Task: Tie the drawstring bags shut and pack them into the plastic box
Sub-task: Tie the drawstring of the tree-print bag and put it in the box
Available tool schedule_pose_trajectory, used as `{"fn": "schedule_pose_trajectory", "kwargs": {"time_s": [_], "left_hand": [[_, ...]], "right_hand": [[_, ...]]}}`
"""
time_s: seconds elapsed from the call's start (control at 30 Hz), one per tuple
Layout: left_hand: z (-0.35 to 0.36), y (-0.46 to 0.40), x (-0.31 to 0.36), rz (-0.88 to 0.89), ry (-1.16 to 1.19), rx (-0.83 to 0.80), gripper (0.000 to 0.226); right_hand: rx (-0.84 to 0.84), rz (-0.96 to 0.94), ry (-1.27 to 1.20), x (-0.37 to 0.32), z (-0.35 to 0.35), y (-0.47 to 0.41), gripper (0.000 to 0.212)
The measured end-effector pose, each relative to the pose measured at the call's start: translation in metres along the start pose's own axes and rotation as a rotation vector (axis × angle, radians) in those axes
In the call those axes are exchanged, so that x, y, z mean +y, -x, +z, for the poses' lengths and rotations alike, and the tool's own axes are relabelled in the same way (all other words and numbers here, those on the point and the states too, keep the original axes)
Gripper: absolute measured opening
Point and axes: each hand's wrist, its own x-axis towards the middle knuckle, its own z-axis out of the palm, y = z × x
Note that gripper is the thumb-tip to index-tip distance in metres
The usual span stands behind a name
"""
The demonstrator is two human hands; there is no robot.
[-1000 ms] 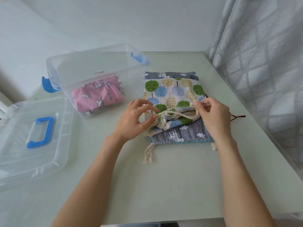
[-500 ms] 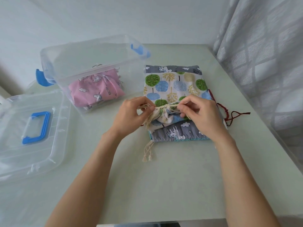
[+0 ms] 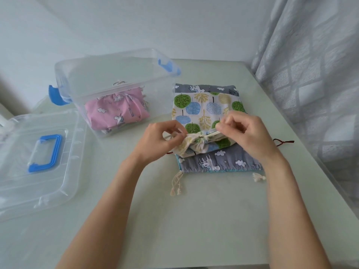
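A tree-print drawstring bag (image 3: 202,107) lies on top of a grey unicorn-print bag (image 3: 217,162) in the middle of the table. Its gathered mouth (image 3: 196,141) faces me. My left hand (image 3: 161,140) pinches the cream cord at the left of the mouth. My right hand (image 3: 244,133) pinches the cord at the right, fingers curled. A pink unicorn bag (image 3: 116,111) lies inside the clear plastic box (image 3: 108,74) at the left. The grey bag's cream cord ends (image 3: 176,183) trail toward me.
The box's clear lid (image 3: 23,171) with a blue handle (image 3: 46,152) lies flat at the far left. A dark red cord (image 3: 283,142) sticks out at the right of the bags. A grey curtain (image 3: 314,74) hangs along the table's right edge.
My hands have closed in on the bag's gathered mouth and worked the cream cord there; the right hand has lifted slightly. The camera has tilted, shifting the scene lower.
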Motion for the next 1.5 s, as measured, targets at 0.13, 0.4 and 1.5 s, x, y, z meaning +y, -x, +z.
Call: {"fn": "schedule_pose_trajectory", "kwargs": {"time_s": [0.13, 0.4, 1.5], "left_hand": [[-0.005, 0.001, 0.005, 0.003, 0.036, -0.086, 0.02], [-0.033, 0.01, 0.02, -0.068, 0.24, -0.174, 0.015], [0.007, 0.025, 0.052, 0.353, -0.181, -0.069, 0.035]], "right_hand": [[-0.146, 0.112, -0.603, -0.018, 0.016, -0.01, 0.014], [-0.113, 0.222, -0.328, -0.012, 0.037, -0.006, 0.02], [0.107, 0.27, -0.362, -0.016, 0.049, 0.045, 0.015]]}}
